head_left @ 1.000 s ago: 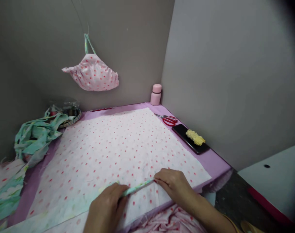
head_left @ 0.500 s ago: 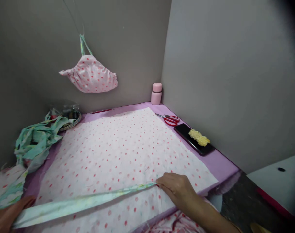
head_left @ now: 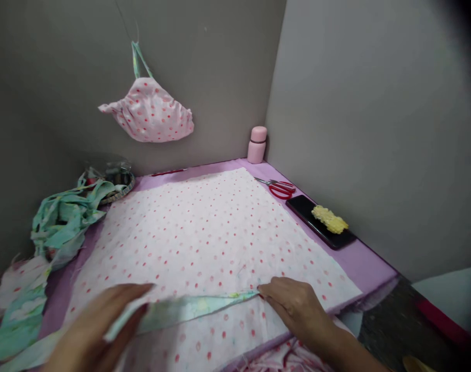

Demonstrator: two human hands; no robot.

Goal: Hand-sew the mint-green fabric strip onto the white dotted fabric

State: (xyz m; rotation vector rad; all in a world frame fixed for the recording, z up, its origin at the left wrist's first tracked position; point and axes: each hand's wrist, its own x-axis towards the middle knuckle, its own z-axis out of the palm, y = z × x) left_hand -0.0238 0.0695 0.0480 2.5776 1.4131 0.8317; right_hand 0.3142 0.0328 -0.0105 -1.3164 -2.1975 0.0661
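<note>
My right hand (head_left: 297,307) pinches the narrow end of a pale green fabric strip (head_left: 192,308) between thumb and fingertips. It rests low on the white cloth with red dots (head_left: 204,227). My left hand (head_left: 103,325), smeared by motion, is closed around the same strip farther left, with a light edge showing between its fingers. From there the strip runs on to the lower left. Between the hands it lies stretched across the dotted cloth.
Green fabric scraps (head_left: 64,222) and a round basket (head_left: 119,194) sit at left. Along the right edge are red-handled scissors (head_left: 279,189), a black phone (head_left: 308,214) bearing a yellow scrunchie-like piece (head_left: 330,219), and a pink bottle (head_left: 257,145). A dotted cloth piece (head_left: 153,113) hangs on the wall.
My left hand has moved right along the strip from the lower left corner, nearer my right hand. The right hand keeps its pinch. The whole view has shifted slightly.
</note>
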